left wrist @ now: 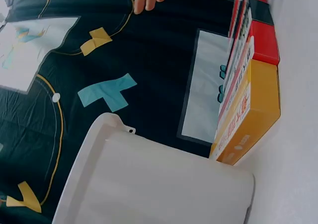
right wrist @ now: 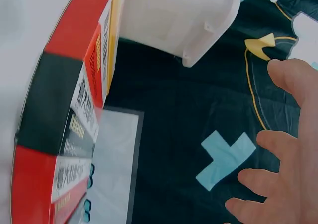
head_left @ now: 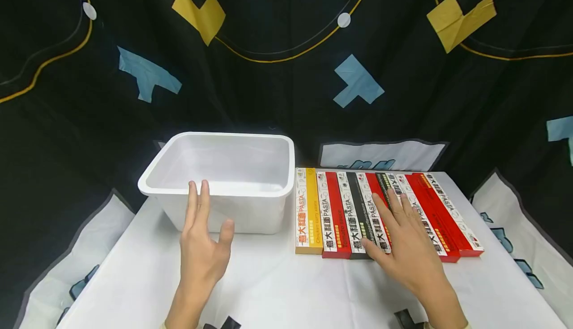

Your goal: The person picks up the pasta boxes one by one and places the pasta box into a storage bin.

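My left hand (head_left: 203, 254) is raised in front of the white plastic tub (head_left: 224, 214), fingers extended upward and thumb apart, with nothing in it. To the right, my right hand (head_left: 409, 249) hovers with spread fingers over a row of pasta boxes (head_left: 337, 214), overlapping several of them in the head view. The boxes lie side by side, faces up: a yellow one (head_left: 315, 209) at the left end, then red and black ones, with a red one (head_left: 452, 214) at the right end. In the right wrist view, the fingers (right wrist: 271, 182) are apart and hold nothing.
A white-covered table (head_left: 286, 289) bears the tub and boxes. Behind it hangs a dark cloth (head_left: 268, 100) with yellow and blue patches. The tub stands just left of the yellow box, its rim (head_left: 215, 191) well above the boxes.
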The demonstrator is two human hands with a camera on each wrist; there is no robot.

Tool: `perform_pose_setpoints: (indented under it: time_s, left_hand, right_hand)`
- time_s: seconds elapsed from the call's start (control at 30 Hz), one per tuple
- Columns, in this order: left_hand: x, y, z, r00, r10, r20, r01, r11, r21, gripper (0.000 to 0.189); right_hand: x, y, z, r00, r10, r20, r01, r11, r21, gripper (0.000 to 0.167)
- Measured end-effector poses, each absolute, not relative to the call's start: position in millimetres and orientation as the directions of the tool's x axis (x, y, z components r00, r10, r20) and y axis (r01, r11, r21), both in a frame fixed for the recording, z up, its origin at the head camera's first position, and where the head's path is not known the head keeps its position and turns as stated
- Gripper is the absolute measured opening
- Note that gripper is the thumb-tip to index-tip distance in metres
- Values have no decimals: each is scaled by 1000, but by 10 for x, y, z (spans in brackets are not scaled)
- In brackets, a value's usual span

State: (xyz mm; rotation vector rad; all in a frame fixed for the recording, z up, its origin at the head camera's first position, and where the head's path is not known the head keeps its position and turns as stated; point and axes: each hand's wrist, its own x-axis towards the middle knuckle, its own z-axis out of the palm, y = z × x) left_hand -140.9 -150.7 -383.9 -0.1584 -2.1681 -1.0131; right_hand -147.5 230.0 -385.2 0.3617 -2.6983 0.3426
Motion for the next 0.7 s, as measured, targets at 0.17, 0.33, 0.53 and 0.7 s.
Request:
perform_pose_setpoints:
  time_s: [0.17, 0.33, 0.53, 0.7]
  left_hand:
    - [-1439, -1547, -3888, -704, -310, 639, 425, 537, 729, 67]
    - [-1483, -1571, -3938, -715, -371, 593, 468, 375, 800, 58]
    - [-1515, -1539, -3937, -698, -461, 548, 563, 120, 818, 60]
    - [-1533, -1503, -3859, -695, -562, 448, 628, -171, 759, 62]
  right_hand:
    - [-1488, 2427, -3817, -889, -181, 421, -281, 941, -187, 103]
    - [-1478, 2599, -3813, -892, -147, 427, -243, 953, -179, 101]
    - [-1468, 2817, -3826, -895, -115, 432, -212, 960, -184, 100]
    - [-1487, 3029, -3861, -911, -81, 405, -178, 962, -209, 101]
